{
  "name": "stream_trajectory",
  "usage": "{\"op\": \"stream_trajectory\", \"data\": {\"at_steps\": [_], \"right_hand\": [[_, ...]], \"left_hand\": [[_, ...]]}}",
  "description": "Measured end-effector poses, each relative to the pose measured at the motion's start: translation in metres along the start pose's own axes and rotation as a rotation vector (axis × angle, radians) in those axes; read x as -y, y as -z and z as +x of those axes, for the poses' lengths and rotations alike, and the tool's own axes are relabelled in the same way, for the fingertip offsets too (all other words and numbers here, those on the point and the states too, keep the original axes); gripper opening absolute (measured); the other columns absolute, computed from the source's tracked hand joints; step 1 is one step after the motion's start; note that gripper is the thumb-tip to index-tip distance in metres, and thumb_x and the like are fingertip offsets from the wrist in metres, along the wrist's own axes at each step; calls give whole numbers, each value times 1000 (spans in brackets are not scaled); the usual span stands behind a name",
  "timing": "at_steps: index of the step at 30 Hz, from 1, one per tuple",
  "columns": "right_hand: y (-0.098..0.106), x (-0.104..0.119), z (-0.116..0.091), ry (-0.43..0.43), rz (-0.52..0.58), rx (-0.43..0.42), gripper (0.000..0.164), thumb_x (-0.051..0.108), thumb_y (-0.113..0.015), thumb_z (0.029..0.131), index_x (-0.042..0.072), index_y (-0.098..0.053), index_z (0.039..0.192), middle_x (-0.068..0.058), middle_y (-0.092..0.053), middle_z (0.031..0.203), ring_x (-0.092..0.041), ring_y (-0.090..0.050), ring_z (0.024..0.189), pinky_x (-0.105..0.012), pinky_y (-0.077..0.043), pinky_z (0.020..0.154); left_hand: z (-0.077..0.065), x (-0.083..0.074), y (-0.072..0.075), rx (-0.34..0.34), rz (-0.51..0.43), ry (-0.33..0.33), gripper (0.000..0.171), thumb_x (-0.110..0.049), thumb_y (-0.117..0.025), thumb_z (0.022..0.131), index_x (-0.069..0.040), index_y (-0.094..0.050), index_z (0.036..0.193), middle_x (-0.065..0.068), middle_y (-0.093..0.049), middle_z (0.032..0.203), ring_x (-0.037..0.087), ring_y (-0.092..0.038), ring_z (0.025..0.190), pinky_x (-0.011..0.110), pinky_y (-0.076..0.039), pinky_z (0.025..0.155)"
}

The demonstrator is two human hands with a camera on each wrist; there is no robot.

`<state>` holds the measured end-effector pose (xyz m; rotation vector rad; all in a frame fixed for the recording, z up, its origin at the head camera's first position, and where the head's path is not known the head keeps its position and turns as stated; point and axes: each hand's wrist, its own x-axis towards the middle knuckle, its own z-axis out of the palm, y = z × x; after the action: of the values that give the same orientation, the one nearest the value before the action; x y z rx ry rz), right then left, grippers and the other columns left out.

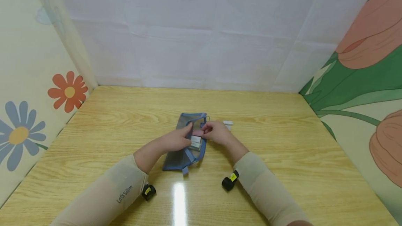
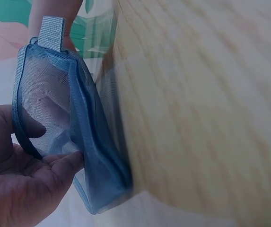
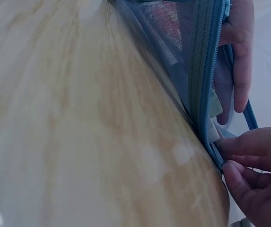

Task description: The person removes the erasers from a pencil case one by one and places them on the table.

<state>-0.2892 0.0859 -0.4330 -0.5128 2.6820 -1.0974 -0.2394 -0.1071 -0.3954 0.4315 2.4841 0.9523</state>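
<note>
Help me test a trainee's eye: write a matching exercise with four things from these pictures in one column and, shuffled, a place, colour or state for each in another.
Column 1
1. Mesh pouch
2. Pink item
3. Orange-red flower
4. Left hand

Column 2
A. Pictured on the left wall
B. Holding the pouch
C. Trimmed in blue
D. At the fingertips of the right hand

Pairs: 1-C, 2-D, 3-A, 4-B
</note>
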Motion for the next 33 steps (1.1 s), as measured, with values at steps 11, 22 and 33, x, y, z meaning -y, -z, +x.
{"op": "stream_trajectory", "data": {"at_steps": [11, 22, 33], "right_hand": [[9, -2, -5, 5, 44, -11, 13, 11, -69, 78, 9, -68, 91, 1, -63, 80, -13, -57, 75, -24, -49, 67], [21, -2, -12, -52, 90, -48, 18, 13, -71, 78, 12, -68, 95, 1, -64, 85, -14, -58, 79, -27, -50, 71], [50, -15, -14, -37, 83, -133, 20, 15, -71, 78, 7, -68, 97, -3, -66, 86, -16, -59, 80, -29, -49, 74]], "left_hand": [[1, 1, -1, 1, -3, 13, 75, -18, -49, 88, -9, -4, 147, 15, -19, 149, 28, -23, 134, 44, -22, 108], [-1, -2, 0, 2, -14, 21, 75, -18, -50, 88, -10, -4, 147, 15, -18, 150, 29, -23, 134, 45, -22, 108], [0, -3, -1, -1, -7, 23, 74, -17, -49, 89, -9, -4, 147, 15, -17, 150, 29, -22, 135, 44, -23, 108]]}}
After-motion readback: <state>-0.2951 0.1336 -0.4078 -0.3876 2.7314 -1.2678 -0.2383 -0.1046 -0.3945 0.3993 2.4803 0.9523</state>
